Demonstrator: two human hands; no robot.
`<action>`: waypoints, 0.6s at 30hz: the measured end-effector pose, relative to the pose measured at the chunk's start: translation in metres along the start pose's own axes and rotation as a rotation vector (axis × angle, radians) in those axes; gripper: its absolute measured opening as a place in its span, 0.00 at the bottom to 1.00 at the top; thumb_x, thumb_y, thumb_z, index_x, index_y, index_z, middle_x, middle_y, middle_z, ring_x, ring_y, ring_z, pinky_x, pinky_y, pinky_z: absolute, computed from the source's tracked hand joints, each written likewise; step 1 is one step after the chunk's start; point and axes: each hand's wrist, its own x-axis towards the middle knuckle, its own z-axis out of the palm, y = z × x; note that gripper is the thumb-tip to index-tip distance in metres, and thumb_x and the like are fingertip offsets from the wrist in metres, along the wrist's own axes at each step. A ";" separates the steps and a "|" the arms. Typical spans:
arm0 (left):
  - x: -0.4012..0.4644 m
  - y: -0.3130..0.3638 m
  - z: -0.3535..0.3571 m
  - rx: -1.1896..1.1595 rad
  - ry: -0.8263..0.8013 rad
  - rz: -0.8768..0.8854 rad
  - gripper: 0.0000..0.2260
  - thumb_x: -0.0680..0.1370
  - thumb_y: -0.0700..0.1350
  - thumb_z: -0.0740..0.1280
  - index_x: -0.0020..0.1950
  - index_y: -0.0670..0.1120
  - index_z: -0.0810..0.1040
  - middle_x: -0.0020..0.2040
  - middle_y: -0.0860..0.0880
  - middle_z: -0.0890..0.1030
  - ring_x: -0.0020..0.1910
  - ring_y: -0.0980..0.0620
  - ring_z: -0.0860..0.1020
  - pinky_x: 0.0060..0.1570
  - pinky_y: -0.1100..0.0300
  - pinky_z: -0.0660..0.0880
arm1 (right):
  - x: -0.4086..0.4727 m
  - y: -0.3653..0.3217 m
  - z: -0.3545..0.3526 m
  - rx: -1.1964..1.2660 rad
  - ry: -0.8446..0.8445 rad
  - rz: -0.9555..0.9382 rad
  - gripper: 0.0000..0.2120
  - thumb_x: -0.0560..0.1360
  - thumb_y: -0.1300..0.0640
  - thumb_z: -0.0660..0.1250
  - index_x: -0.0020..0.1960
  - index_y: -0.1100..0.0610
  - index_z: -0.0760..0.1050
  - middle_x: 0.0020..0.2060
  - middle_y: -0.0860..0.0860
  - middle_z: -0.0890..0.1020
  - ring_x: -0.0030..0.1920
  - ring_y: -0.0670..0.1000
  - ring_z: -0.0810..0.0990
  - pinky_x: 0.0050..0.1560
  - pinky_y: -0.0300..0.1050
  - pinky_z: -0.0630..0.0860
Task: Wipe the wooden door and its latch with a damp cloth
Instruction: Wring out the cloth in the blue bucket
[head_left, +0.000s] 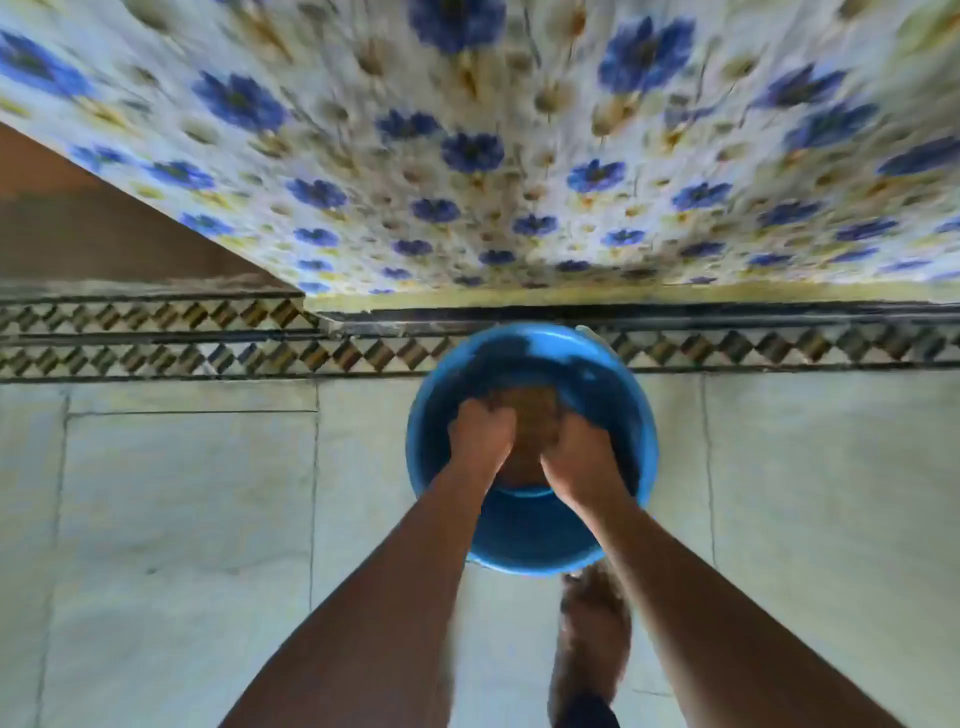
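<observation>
A blue plastic bucket (530, 535) stands on the tiled floor directly below me. Both my hands reach down into it. My left hand (480, 439) and my right hand (579, 457) are closed around a brownish cloth (532, 415) bunched between them inside the bucket. A brown wooden surface (88, 228), possibly the door, shows at the far left edge. No latch is in view.
A curtain (519, 145) with blue flowers on white hangs just beyond the bucket. A patterned tile border (156, 338) runs across the floor at its foot. Pale floor tiles (182, 519) spread on both sides. My bare foot (592, 623) stands just behind the bucket.
</observation>
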 end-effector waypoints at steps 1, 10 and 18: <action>0.011 -0.002 0.009 -0.012 -0.002 -0.024 0.16 0.82 0.45 0.62 0.65 0.38 0.79 0.64 0.36 0.80 0.66 0.37 0.76 0.63 0.51 0.72 | 0.015 0.003 0.007 -0.002 -0.008 0.001 0.13 0.77 0.66 0.62 0.60 0.65 0.77 0.58 0.66 0.82 0.63 0.66 0.79 0.61 0.53 0.73; 0.062 -0.016 0.053 -0.143 0.151 -0.119 0.20 0.85 0.51 0.59 0.68 0.37 0.75 0.68 0.36 0.77 0.68 0.37 0.74 0.67 0.49 0.72 | 0.096 0.020 0.053 0.253 0.140 0.190 0.14 0.84 0.62 0.55 0.65 0.63 0.75 0.64 0.62 0.79 0.67 0.61 0.77 0.61 0.46 0.69; 0.032 -0.011 0.040 -0.175 0.085 -0.058 0.13 0.80 0.46 0.66 0.56 0.37 0.79 0.56 0.36 0.82 0.56 0.37 0.81 0.57 0.46 0.80 | 0.082 0.020 0.037 0.237 0.061 0.216 0.15 0.80 0.62 0.63 0.65 0.63 0.74 0.66 0.62 0.78 0.69 0.60 0.76 0.68 0.51 0.71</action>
